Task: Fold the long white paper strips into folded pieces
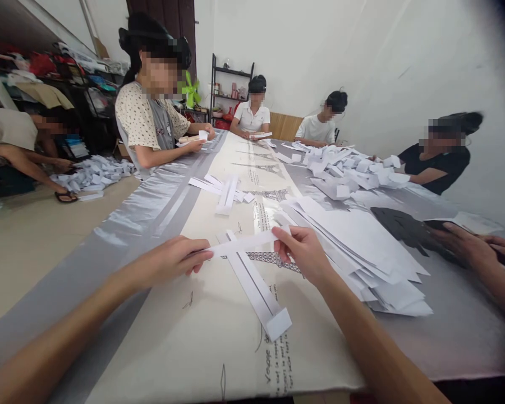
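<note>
The left hand [185, 255] and the right hand [297, 247] held a white paper strip [252, 241] taut between them over the table [164, 336], toward its near edge. I saw each thumb pinched close against the fingers, one at either end. Beneath, another long strip [252, 292] slanted toward the near edge, its tip folded into a block. Loose strips [227, 205] lay farther in; a stack of sheets [357, 241] sat nearer the right edge, with a heap of folded papers [340, 168] beyond.
</note>
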### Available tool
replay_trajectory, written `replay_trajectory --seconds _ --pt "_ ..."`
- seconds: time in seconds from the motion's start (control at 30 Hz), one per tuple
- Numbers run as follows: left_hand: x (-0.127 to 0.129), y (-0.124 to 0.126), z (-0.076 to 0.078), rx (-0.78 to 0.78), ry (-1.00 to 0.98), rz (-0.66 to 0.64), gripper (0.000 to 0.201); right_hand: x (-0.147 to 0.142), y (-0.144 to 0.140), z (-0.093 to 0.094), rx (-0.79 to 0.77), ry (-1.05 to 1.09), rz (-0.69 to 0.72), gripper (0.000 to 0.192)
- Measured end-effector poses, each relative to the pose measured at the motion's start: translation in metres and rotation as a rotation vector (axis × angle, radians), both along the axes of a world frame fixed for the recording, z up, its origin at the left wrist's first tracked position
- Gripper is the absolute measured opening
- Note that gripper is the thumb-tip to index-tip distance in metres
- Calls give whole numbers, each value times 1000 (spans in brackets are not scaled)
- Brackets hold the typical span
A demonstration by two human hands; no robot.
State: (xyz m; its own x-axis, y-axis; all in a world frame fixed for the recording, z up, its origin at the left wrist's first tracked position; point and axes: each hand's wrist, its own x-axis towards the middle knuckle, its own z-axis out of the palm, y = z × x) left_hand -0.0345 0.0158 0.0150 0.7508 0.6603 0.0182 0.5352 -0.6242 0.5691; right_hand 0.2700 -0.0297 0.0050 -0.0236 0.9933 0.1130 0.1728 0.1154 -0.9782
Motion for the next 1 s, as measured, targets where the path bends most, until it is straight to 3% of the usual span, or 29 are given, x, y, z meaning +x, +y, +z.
replay_trajectory --seconds 0.1,0.17,0.23,0.37,0.53,0.67,0.8,0.9,1.0 --pt "5 -4 4 -178 -122 21 42 0 3 -2 -12 189 -115 43" --pt "15 -11 3 -201 -179 57 45 -6 3 -5 -9 324 -158 36" --pt "27 -19 -1 -163 -222 117 47 -17 1 -7 -20 388 -146 31" --pt "48 -33 -11 -108 -280 178 47 -42 -4 -11 -90 325 10 34" --pt "60 -46 -19 56 -221 196 41 -55 -7 -14 -71 323 -28 33" --pt "60 -52 -21 96 -227 127 43 -46 -4 -16 -48 297 -71 26" --pt "58 -51 -27 149 -263 73 39 -28 3 -17 -129 340 -149 21" --pt "58 -45 -38 253 -162 114 46 -11 7 -16 -169 348 -118 18" --pt "57 -40 -48 307 -53 57 50 4 11 -16 -214 317 -60 14"
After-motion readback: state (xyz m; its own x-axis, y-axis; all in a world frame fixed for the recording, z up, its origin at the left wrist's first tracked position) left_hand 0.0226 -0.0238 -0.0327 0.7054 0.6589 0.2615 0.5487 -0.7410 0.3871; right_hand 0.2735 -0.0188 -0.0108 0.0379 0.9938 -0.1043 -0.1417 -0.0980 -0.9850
